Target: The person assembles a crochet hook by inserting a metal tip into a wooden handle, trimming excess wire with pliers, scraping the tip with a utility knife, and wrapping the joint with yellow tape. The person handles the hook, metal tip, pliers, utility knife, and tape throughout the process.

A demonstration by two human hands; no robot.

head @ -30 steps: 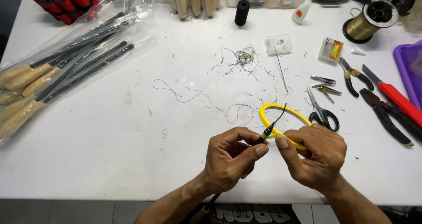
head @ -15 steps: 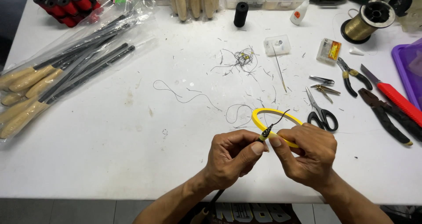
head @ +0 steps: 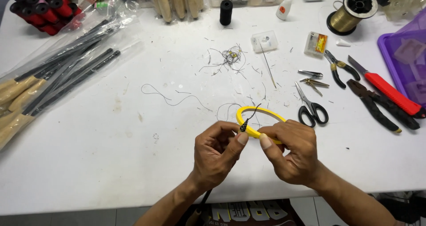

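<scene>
A yellow ring-shaped loop [head: 262, 113] is held over the white table [head: 133, 155] near its front edge. My left hand [head: 218, 152] pinches the loop's near left side, where black thread is wound around it [head: 243, 127]. My right hand [head: 290, 152] grips the loop's near right part between thumb and fingers. A short black thread end [head: 254, 112] sticks up from the wrapping. A dark rod runs down below my left wrist off the table edge.
Black-handled scissors [head: 312, 109], tweezers, pliers [head: 375, 105] and a red-handled knife [head: 386, 89] lie to the right. Thread scraps [head: 228, 57] litter the middle. Bagged dark rods with cork handles [head: 49, 81] lie left. A gold thread spool [head: 350, 12], black spool [head: 226, 12] and purple bin [head: 406, 57] stand at the back.
Both hands have shifted slightly, and the yellow loop has tilted lower and flatter toward the table. The grip on the wrapped spot stays the same.
</scene>
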